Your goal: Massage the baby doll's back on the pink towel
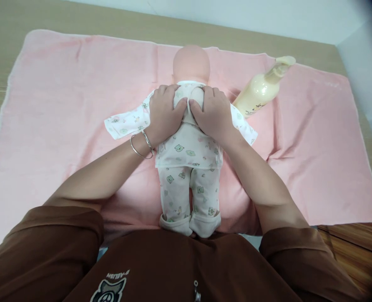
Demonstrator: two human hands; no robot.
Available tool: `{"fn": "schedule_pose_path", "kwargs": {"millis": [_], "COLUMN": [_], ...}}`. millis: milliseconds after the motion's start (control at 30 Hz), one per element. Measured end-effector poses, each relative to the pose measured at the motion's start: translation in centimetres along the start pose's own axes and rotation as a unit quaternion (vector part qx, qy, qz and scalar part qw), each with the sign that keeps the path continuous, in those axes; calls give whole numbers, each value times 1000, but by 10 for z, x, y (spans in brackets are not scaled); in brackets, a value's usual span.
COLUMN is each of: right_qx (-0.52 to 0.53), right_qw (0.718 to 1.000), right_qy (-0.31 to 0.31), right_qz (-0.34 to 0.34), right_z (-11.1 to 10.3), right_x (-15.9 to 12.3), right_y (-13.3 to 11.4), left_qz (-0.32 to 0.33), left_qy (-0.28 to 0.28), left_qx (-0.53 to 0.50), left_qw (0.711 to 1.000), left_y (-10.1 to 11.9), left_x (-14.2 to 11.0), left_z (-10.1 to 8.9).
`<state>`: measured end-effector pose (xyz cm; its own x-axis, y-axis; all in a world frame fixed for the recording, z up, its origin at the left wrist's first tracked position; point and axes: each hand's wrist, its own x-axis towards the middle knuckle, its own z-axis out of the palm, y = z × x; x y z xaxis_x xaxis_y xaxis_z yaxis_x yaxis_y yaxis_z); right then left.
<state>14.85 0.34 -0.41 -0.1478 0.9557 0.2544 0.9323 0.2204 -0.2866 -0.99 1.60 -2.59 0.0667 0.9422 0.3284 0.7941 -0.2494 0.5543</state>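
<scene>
A baby doll (190, 147) in a white printed top and trousers lies with its bald head (191, 65) pointing away from me and no face showing. My left hand (167, 110) rests flat on the left side of its upper back, thumb spread inward. On the right side, my right hand (213, 111) lies the same way, with the two thumbs close together near the middle. Neither hand grips anything. The doll's sleeves (127, 121) stretch out to both sides; its feet end reaches my brown shirt.
Beneath the doll a pink towel (63, 84) covers much of the wooden table (116, 23). A cream-coloured pump bottle (258, 92) is on the towel by the doll's right-hand sleeve. A white wall (236, 16) rises behind the table.
</scene>
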Motion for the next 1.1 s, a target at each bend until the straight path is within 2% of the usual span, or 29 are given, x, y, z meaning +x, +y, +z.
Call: {"fn": "schedule_pose_path", "kwargs": {"millis": [100,200,300,367,467,567,633,700,800,900,1000,1100], "right_qx": [-8,-11,-9,-13,-28,-39,-34,-21,0,15,13,-19], "right_qw": [1000,998,995,994,993,990,989,991,996,997,998,997], "right_qy": [-8,-50,-85,-94,-94,-89,-82,-77,-76,-69,-59,-55], "right_qz": [-14,-37,-45,-51,-65,-103,-119,-107,-52,-13,-30,-57], "right_z": [-4,-12,-21,-24,-28,-30,-32,-31,-27,-20,-17,-19], "right_x": [1,4,8,8,3,-11,-20,-23,-13,2,5,-7], "right_y": [2,7,11,12,5,-9,-19,-25,-17,0,7,-3], "left_qz": [14,57,116,133,99,50,38,40,65,98,98,49], "left_qy": [-40,-68,-63,-51,-51,-65,-60,-47,-48,-54,-71,-86], "left_qx": [44,81,126,112,45,0,-17,-26,0,35,24,12], "left_qw": [998,993,983,983,993,997,997,998,997,993,992,995], "left_y": [2,7,17,22,19,6,-2,-4,4,20,28,23], "left_x": [4,-1,-15,-20,-14,3,10,10,-5,-24,-28,-14], "left_z": [-5,-13,-21,-25,-25,-19,-13,-10,-14,-27,-37,-36]}}
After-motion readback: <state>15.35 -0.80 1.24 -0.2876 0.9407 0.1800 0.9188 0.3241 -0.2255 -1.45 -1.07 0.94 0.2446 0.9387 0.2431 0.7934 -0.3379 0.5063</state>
